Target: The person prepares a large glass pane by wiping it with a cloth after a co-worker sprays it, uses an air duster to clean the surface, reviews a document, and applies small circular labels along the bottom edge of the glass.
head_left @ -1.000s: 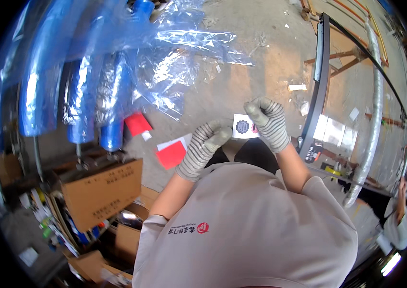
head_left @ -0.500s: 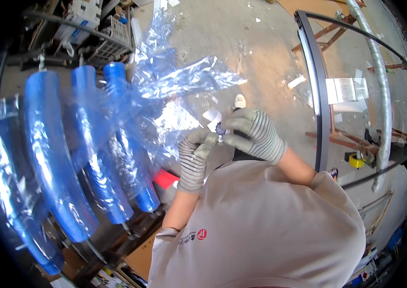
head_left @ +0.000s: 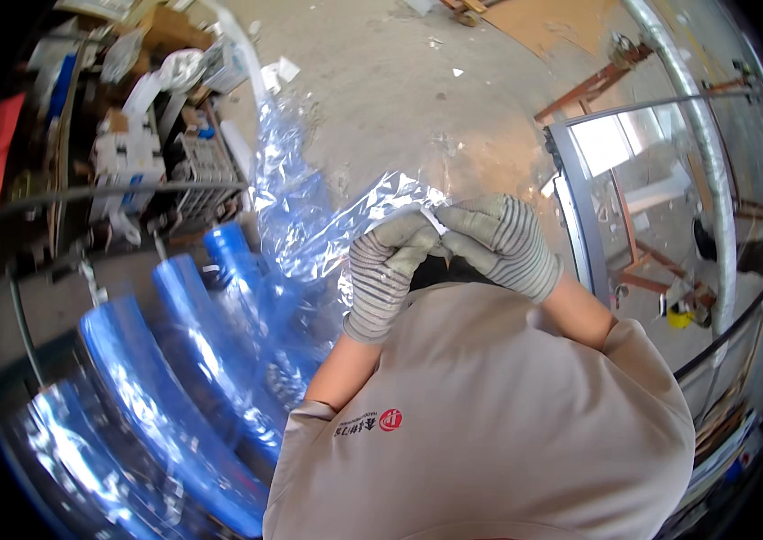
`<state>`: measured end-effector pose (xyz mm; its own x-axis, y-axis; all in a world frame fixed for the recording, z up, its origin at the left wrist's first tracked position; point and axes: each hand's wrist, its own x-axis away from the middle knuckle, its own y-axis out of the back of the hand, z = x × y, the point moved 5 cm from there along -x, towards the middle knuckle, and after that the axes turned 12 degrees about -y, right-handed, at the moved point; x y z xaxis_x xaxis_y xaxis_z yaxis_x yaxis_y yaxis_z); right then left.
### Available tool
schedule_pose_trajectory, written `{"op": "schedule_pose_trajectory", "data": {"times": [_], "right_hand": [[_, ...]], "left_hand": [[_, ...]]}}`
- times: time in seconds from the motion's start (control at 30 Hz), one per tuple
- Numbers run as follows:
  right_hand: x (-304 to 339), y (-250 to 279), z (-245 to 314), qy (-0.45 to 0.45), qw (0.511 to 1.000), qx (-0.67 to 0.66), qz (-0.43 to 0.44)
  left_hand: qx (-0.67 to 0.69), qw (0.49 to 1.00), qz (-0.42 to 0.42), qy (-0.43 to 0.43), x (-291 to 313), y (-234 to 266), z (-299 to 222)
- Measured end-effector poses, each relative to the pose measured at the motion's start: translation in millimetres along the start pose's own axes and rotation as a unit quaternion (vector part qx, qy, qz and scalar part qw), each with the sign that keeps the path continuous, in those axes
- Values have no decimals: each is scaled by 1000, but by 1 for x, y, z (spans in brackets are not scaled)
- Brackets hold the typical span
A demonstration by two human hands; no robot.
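Both my hands wear pale knit gloves with dark stripes and are close together in front of my chest. My left hand (head_left: 392, 274) is closed, its thumb and fingertips pinched. Meeting it fingertip to fingertip is my right hand (head_left: 506, 245), closed the same way. Between them shows a small white piece (head_left: 436, 221), mostly hidden by the gloves; its kind I cannot make out. Beyond my left hand lies crumpled bluish see-through plastic film (head_left: 296, 193).
Several blue film rolls (head_left: 166, 405) on rods stand to my left. Behind them are a white crate (head_left: 206, 171) and stacked boxes. On the right stand a dark-framed glass panel (head_left: 584, 220), a long silvery wrapped tube (head_left: 714, 180) and reddish-brown supports (head_left: 593, 90). Scraps dot the concrete floor (head_left: 381, 81).
The view has shifted, so the rolls sit lower. My hands have come closer together. A small dark, round thing with a white end, seen between my fingers before, no longer shows.
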<state>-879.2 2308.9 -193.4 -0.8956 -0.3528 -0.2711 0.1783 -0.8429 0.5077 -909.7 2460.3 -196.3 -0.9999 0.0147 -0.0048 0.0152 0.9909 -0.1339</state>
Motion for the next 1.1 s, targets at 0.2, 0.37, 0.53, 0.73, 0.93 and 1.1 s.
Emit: {"op": "schedule_pose_trajectory", "data": {"times": [0.2,0.37,0.53,0.73,0.93,1.1], "right_hand": [[-79,13,-49,-87,992,29,-87],[-169,20,-77,-150,975,78,-143],[-242,34,-101,-176,951,158,-197],[-290,67,-144,-263,933,148,-195],[-318,128,-213,-322,910,-21,-262],[-343,201,-296,-310,907,-40,-281]], "left_hand": [[27,994,108,18,-128,5,22],[-27,975,210,61,-250,12,26],[-108,934,338,-30,-359,6,19],[-146,880,413,-185,-440,-36,16],[-146,841,480,-203,-522,-104,39],[-119,862,473,-141,-595,-176,65]]}}
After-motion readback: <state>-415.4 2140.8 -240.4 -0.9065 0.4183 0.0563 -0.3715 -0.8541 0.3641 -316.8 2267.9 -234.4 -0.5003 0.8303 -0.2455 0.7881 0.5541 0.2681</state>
